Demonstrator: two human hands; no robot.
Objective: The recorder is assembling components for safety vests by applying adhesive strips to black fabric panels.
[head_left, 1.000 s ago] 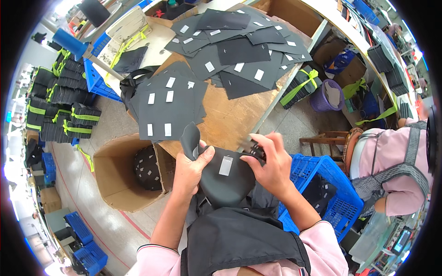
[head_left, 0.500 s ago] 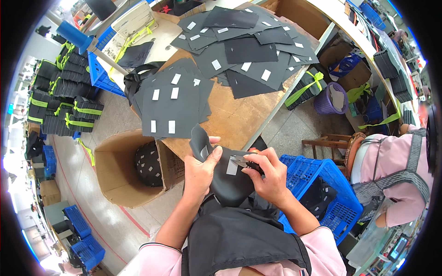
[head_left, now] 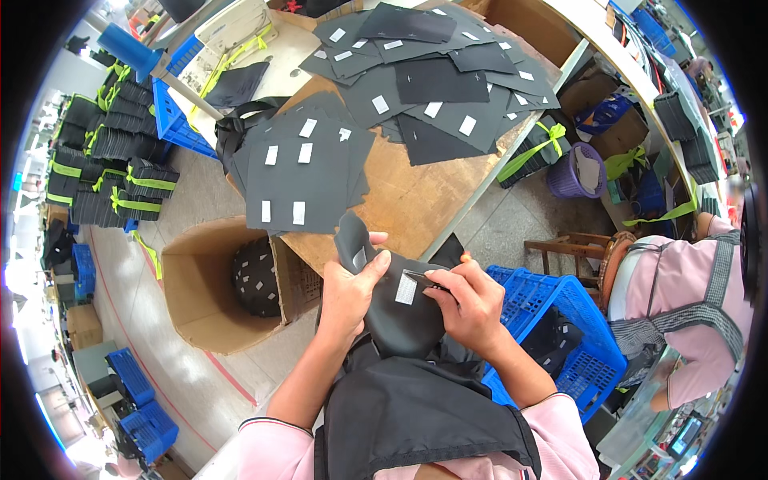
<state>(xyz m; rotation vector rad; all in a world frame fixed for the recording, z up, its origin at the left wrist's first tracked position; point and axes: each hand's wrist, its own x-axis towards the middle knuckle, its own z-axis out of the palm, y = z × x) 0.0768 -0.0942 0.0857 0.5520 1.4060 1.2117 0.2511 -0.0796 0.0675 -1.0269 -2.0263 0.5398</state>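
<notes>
A dark grey, smooth sheet piece (head_left: pixel 408 328) hangs curved in front of my apron. My left hand (head_left: pixel 352 292) grips its left edge, thumb on top, with the upper corner folding up beside the thumb. A white rectangular patch (head_left: pixel 406 289) sits on the piece. My right hand (head_left: pixel 466 302) is closed around small thread snips (head_left: pixel 422 279), whose metal tips lie at the patch's upper right edge. Most of the snips' dark handle is hidden by my fingers. Beyond my hands, similar grey pieces with white patches (head_left: pixel 276 180) lie stacked on the wooden table (head_left: pixel 408 196).
An open cardboard box (head_left: pixel 188 296) holding dark patched pieces stands left of the table. At my right is a blue plastic crate (head_left: pixel 588 368) with dark pieces inside. A co-worker in pink (head_left: pixel 680 296) sits at far right near a purple basket (head_left: pixel 578 170). Tied bundles (head_left: pixel 112 160) stand far left.
The snips' tips have shifted slightly and their dark handle is now more covered by my right fingers. My left hand keeps its grip on the grey piece. The view has shifted slightly.
</notes>
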